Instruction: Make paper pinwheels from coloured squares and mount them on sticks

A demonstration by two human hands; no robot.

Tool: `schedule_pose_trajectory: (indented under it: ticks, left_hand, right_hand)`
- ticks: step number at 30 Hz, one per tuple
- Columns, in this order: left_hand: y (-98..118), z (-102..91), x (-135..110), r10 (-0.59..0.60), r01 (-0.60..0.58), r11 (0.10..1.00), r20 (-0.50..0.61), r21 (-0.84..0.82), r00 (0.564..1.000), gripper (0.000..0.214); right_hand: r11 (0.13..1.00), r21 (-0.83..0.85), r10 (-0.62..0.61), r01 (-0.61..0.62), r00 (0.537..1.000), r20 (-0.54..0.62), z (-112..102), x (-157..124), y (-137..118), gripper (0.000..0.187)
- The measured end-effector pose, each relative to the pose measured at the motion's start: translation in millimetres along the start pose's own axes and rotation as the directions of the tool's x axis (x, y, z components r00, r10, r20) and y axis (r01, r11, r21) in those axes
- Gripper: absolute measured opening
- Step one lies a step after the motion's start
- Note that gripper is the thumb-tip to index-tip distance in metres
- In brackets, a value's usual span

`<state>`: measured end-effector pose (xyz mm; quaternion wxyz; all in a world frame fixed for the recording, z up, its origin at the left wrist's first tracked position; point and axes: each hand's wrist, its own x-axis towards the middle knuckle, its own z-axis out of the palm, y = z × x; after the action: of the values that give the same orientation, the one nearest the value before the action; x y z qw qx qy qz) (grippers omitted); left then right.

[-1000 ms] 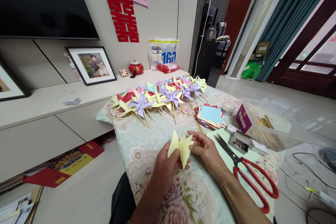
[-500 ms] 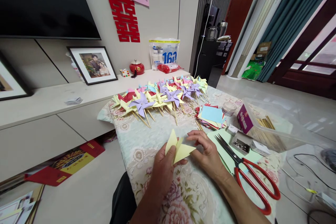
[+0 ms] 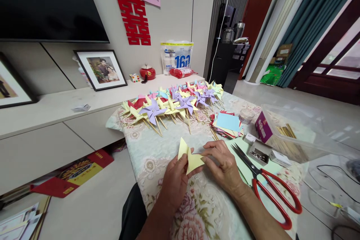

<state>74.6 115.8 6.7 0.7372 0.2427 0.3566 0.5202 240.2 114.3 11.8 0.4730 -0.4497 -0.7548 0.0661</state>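
Note:
A pale yellow folded paper (image 3: 189,156) sits low over the floral tablecloth (image 3: 152,150) at the near centre. My left hand (image 3: 176,179) pinches its lower left part between thumb and fingers. My right hand (image 3: 222,165) is closed on its right edge, fingers curled over the fold. A long row of finished paper pinwheels (image 3: 171,105) on wooden sticks, yellow, purple, red and blue, lies across the far side of the table.
Red-handled scissors (image 3: 270,191) lie at the right. A stack of coloured paper squares (image 3: 227,123), a small round tub (image 3: 246,115), a box of pins (image 3: 257,154) and a clear plastic box of sticks (image 3: 289,135) stand behind them. A low cabinet (image 3: 56,120) runs along the left.
Both hands have lowered the yellow paper toward the cloth and folded its flaps flatter. My right hand has shifted left onto the paper's right edge.

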Motion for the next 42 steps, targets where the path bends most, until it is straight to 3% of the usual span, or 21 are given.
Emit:
schedule_pose_trajectory:
  ticks: [7,16,19,24,32,42]
  left_hand:
    - [0.5,1.6,0.9,-0.021,0.021,0.999,-0.001,-0.034,1.000,0.035]
    - [3.1,2.7,0.9,-0.009,0.010,0.998,0.008,-0.067,1.000,0.027]
    - [3.2,1.2,0.5,0.002,0.002,0.998,0.056,-0.071,0.998,0.027]
    - [1.7,-1.3,-0.8,0.015,-0.012,0.999,0.067,-0.042,0.998,0.036]
    - [0.2,-3.3,0.5,0.001,0.003,0.998,0.062,-0.061,0.998,0.038]
    - [1.1,2.7,-4.5,0.000,-0.002,0.999,0.025,0.053,1.000,0.047]
  right_hand:
    - [0.964,0.172,0.207,-0.204,0.978,0.003,-0.8,2.1,1.4,0.011]
    - [0.868,0.298,0.403,-0.397,0.914,0.044,-0.5,2.6,0.6,0.013]
    - [0.895,0.265,0.364,-0.359,0.931,0.032,-0.5,2.6,0.2,0.014]
    - [0.975,0.134,0.181,-0.178,0.983,-0.009,0.2,1.1,-0.5,0.011]
    - [0.999,-0.048,-0.006,0.004,0.999,-0.051,1.2,-1.2,1.1,0.012]
    - [0.999,-0.003,0.051,-0.051,0.998,-0.045,-0.6,-1.1,-1.5,0.012]
